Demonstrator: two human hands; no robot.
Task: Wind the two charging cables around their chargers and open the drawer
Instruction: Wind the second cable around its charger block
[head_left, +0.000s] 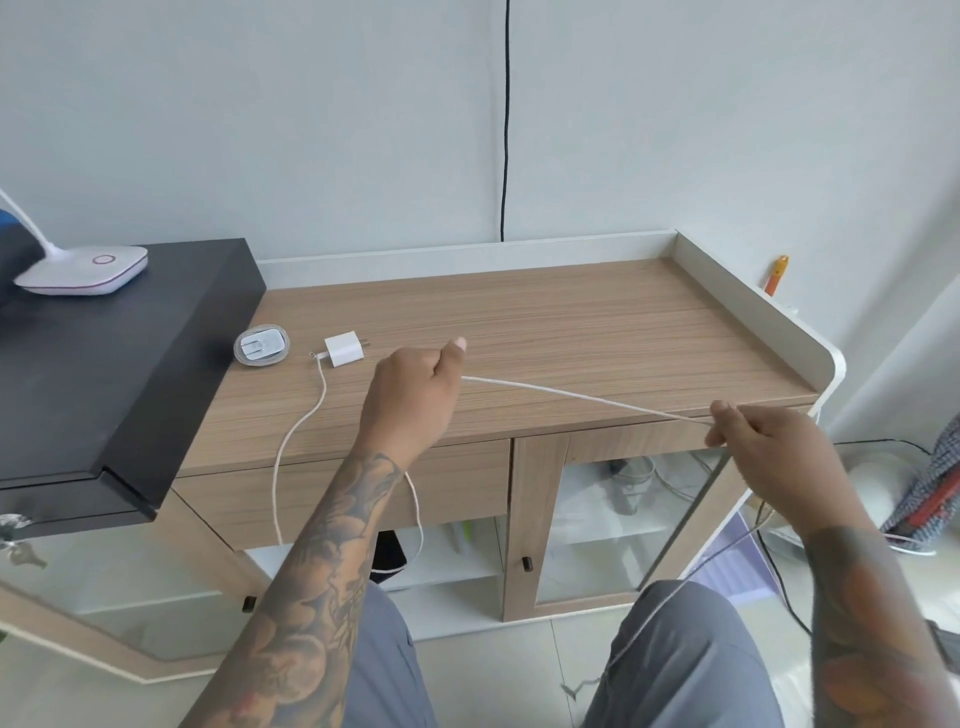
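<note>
On top of a light wooden cabinet (571, 322) with a raised white rim, near its left end, sit two white chargers side by side. One, the wound charger (261, 346), lies with its cable already coiled in a neat ring around it and its prongs facing up. Just to its right rests the second charger (343, 349), a small white cube with its prongs pointing right. From its left side a white cable (582, 397) runs down over the front edge of the cabinet, hangs in a loop in front of the drawer (343, 493), and comes back up behind the left forearm. The left hand (415, 395) hovers above the cabinet top with fingers curled around the cable and the thumb raised. From there the cable stretches taut to the right hand (763, 441), which pinches it between thumb and fingertips just off the cabinet's front edge; the rest trails down across the person's right knee. The drawer, directly below the chargers, is closed. Beside it is a glass-fronted door (623, 519). To the left, a black surface (104, 364) holds a white lamp base (88, 270). A black cord (506, 130) hangs down the wall behind.
</note>
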